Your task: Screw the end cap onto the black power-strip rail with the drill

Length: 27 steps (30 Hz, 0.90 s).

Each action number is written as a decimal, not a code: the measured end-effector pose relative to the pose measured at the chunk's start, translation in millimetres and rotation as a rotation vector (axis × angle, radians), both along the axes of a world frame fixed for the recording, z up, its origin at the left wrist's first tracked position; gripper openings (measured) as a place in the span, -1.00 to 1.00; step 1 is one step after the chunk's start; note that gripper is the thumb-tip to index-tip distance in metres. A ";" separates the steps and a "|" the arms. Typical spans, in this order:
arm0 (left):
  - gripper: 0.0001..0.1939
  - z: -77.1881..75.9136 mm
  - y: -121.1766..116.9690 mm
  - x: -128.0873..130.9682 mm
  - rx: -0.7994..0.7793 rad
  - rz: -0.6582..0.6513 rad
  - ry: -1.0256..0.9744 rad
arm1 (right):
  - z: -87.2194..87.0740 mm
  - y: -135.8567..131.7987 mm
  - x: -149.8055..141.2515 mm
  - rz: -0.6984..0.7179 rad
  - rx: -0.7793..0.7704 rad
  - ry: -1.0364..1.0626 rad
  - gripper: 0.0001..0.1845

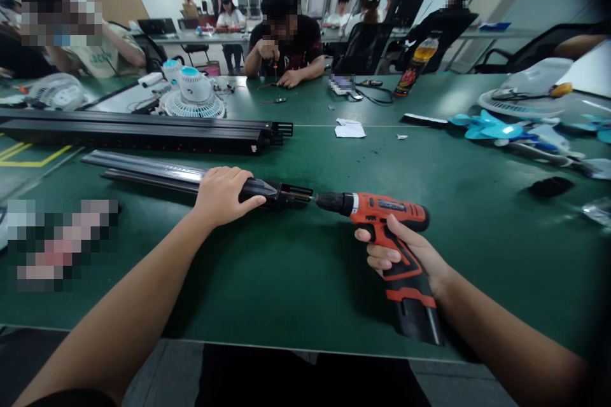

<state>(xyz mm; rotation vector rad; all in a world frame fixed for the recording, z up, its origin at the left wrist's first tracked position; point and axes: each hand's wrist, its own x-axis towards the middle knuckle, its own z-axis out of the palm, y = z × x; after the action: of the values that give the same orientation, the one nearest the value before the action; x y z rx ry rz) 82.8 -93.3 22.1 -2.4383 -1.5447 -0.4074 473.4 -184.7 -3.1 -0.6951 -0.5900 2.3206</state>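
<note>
My right hand (pixel 405 248) is wrapped round the grip of an orange and black cordless drill (pixel 389 206). The drill points left, and its bit meets the slotted end piece (pixel 296 194) of a long black profile (pixel 143 168); whether the tip sits in a screw is too small to tell. Over the top of that profile, close to its end, lies my left hand (pixel 224 196), fingers wrapped over the far side and thumb stretched along it. The profile rests on the green table (pixel 305 280).
More long black profiles (pixel 143 133) lie behind at left. White fan parts (pixel 193 92), blue fan blades (pixel 487 124), a paper scrap (pixel 350 128) and a drink bottle (pixel 416 67) stand farther back. Across the table a person (pixel 286 38) works with a screwdriver.
</note>
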 end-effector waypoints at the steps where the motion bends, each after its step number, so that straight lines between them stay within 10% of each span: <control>1: -0.38 0.1 0.0 0.1 -0.004 0.001 0.001 | 0.1 0.1 0.2 0.002 -0.006 0.002 -0.50; 27: -0.35 0.3 -0.6 -0.2 -0.003 -0.004 -0.016 | 1.4 -0.5 0.1 -0.019 -0.015 -0.008 -0.51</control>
<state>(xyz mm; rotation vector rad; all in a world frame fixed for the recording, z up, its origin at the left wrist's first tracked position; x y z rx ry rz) 82.6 -93.9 22.4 -2.4464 -1.5484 -0.4270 473.5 -185.3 -1.7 -0.7139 -0.5679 2.3075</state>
